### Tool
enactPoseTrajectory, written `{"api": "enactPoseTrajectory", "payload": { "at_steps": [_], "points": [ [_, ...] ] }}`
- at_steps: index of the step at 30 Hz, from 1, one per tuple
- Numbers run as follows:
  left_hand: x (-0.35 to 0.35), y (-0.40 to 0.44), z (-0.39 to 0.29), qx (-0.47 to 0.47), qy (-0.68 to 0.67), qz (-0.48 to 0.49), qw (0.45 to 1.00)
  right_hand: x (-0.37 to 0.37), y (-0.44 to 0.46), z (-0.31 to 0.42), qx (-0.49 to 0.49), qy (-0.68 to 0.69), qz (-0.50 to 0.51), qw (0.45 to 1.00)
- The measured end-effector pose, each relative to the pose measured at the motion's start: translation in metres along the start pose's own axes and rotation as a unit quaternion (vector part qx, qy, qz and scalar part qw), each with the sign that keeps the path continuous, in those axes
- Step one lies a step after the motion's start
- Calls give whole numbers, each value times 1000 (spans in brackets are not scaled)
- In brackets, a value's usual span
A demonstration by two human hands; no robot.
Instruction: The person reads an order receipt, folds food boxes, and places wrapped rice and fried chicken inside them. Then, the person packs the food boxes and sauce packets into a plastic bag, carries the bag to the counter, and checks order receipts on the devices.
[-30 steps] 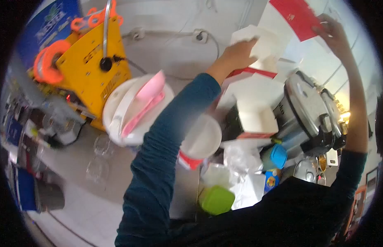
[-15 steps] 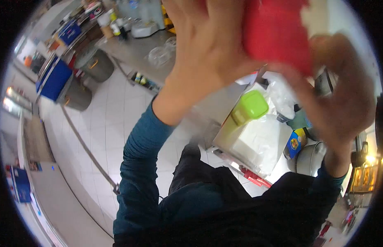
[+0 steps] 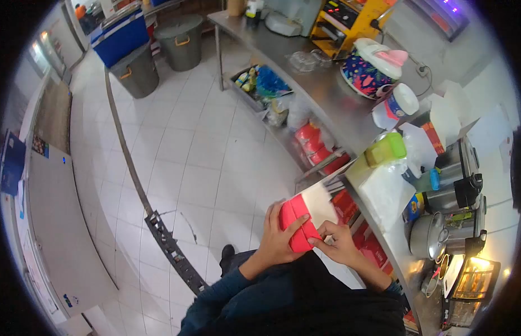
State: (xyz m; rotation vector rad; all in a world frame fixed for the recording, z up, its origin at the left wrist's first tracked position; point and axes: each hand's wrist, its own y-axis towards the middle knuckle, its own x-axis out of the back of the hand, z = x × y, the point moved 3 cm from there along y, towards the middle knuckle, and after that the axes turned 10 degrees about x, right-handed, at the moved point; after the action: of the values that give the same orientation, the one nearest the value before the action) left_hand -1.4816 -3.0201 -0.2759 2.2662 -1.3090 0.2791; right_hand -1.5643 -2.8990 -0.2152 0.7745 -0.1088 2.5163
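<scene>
A red folded carton (image 3: 298, 219) with white flaps at its upper right is held low in front of my body, above the tiled floor. My left hand (image 3: 280, 238) wraps round its left and lower side, with the thumb across the red face. At the carton's lower right edge, my right hand (image 3: 334, 242) pinches the card between thumb and fingers. The inside of the carton is hidden from view.
A steel table (image 3: 322, 84) bears a patterned pot (image 3: 364, 70) and a white tub (image 3: 405, 99). On the right counter stand a green-lidded container (image 3: 386, 149), metal pots (image 3: 427, 237) and cookers. Red cartons (image 3: 372, 246) lie beneath. Grey bins (image 3: 180, 43) stand at the back left.
The view has turned from the wall and counter to the floor and tables. Both hands have come down in front of my body with the red carton, now gripped between them.
</scene>
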Motion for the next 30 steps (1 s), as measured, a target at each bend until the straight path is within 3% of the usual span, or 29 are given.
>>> {"api": "enactPoseTrajectory", "payload": {
  "at_steps": [4, 8, 16, 20, 24, 30],
  "points": [
    [59, -96, 57, 123, 40, 21, 991, -119, -14, -17, -104, 98, 16, 990],
    [118, -164, 93, 203, 60, 13, 977, -210, -9, -3, -115, 107, 39, 987],
    [173, -244, 140, 272, 48, -5, 961, -307, -9, 20, -152, 46, 59, 986],
    [188, -255, 145, 259, 57, 5, 964, -305, -19, 23, -150, 43, -1, 988],
    [202, -260, 156, 264, 84, 7, 961, -257, -30, 12, -174, 54, -128, 975],
    [200, -211, 147, 202, 152, 10, 967, -182, -77, 11, -136, -157, -233, 950]
  ]
}}
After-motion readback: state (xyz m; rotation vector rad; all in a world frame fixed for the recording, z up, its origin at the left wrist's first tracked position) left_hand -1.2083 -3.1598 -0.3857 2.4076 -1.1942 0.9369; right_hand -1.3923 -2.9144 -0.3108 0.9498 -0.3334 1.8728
